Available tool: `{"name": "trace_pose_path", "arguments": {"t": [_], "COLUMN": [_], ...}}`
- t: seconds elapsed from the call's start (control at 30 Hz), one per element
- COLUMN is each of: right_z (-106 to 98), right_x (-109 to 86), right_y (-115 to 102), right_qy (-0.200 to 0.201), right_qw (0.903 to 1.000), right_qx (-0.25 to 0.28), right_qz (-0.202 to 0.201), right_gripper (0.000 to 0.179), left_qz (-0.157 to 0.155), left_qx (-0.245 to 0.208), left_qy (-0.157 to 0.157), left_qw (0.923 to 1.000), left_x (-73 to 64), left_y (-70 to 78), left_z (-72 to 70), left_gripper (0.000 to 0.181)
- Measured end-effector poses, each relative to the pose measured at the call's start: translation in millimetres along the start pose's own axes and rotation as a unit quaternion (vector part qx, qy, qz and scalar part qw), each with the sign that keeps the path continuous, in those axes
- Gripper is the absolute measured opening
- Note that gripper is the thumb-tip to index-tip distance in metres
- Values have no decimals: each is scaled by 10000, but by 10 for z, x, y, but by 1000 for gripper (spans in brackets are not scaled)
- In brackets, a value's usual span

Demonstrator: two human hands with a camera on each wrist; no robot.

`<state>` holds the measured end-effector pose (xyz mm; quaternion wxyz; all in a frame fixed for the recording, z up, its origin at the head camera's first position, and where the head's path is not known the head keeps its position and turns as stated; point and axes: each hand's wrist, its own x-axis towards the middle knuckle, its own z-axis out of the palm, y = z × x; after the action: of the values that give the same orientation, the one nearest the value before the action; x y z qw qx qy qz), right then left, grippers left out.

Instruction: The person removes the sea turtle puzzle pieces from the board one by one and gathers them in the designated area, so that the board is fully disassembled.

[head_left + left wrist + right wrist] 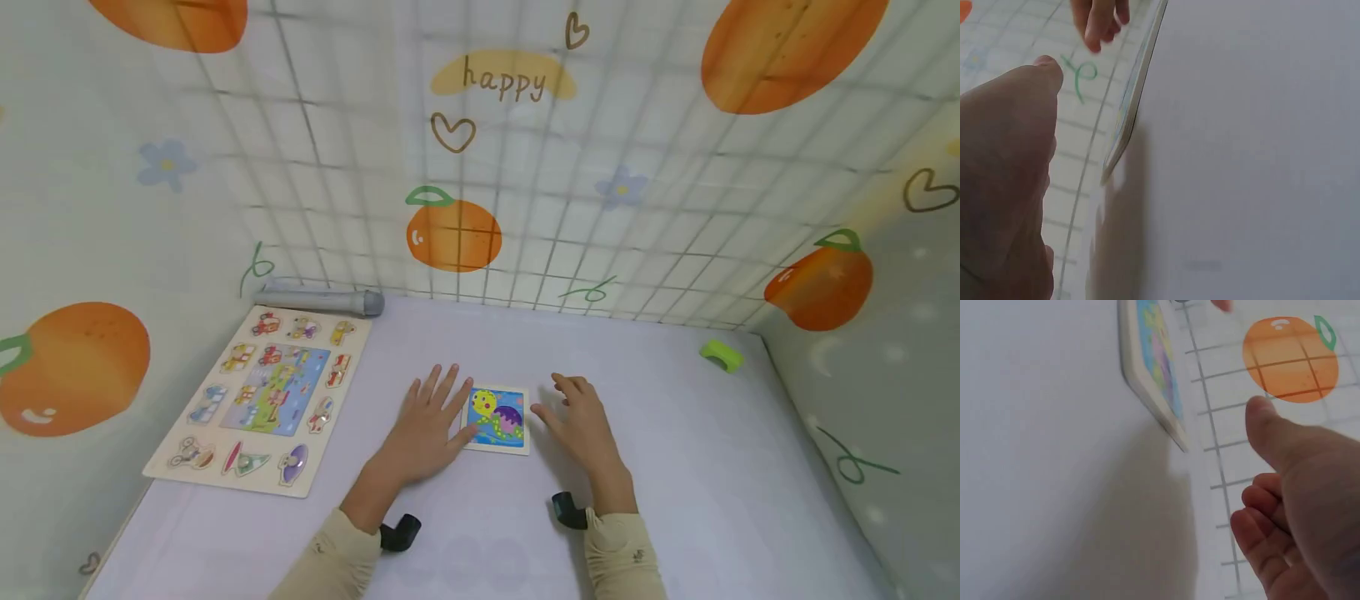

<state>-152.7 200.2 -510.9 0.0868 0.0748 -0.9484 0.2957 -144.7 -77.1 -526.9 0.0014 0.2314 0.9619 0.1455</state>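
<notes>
The tile [497, 421] lies flat on the surface [697, 483] between the hands, picture side up: a yellow spotted animal with a purple shell on blue, inside a pale border. From the side, the right wrist view shows its thick, pale edge.

The left hand [422, 437] is released, its fingers spread and nearly straight. In the head view its thumb overlaps the tile's left edge; whether it touches cannot be told. The right hand [585, 429] is also released, holding nothing, its fingers loosely bent and its thumb pointing toward the tile's right edge, just apart from it. Both forearms wear beige sleeves [624, 558], and a black device [570, 510] sits at each wrist.

Left of the left hand, a larger board [235, 379] lies flat, small pictures around a blue scene. A grey tube [318, 301] lies just behind it. Far to the right, near the back corner, is a green block [722, 356]. Printed cloth [517, 158] with oranges, hearts and "happy" hangs behind.
</notes>
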Motion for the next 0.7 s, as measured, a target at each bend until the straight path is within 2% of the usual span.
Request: {"name": "trace_pose_path", "arguments": {"t": [0.13, 0.4, 0.7], "right_z": [82, 147, 198], "right_x": [35, 41, 118], "right_y": [-14, -64, -91], "right_qy": [80, -29, -108], "right_qw": [9998, 9996, 9996], "right_qx": [189, 255, 91], "right_qz": [-69, 114, 237], "right_gripper": [57, 42, 30], "left_qz": [181, 604, 649], "left_qx": [-63, -37, -100], "left_qy": [-281, -770, -869], "left_qw": [9994, 9952, 9941], "left_x": [49, 83, 84], "left_y": [114, 319, 371], "left_z": [45, 109, 95], "left_gripper": [76, 80, 75]}}
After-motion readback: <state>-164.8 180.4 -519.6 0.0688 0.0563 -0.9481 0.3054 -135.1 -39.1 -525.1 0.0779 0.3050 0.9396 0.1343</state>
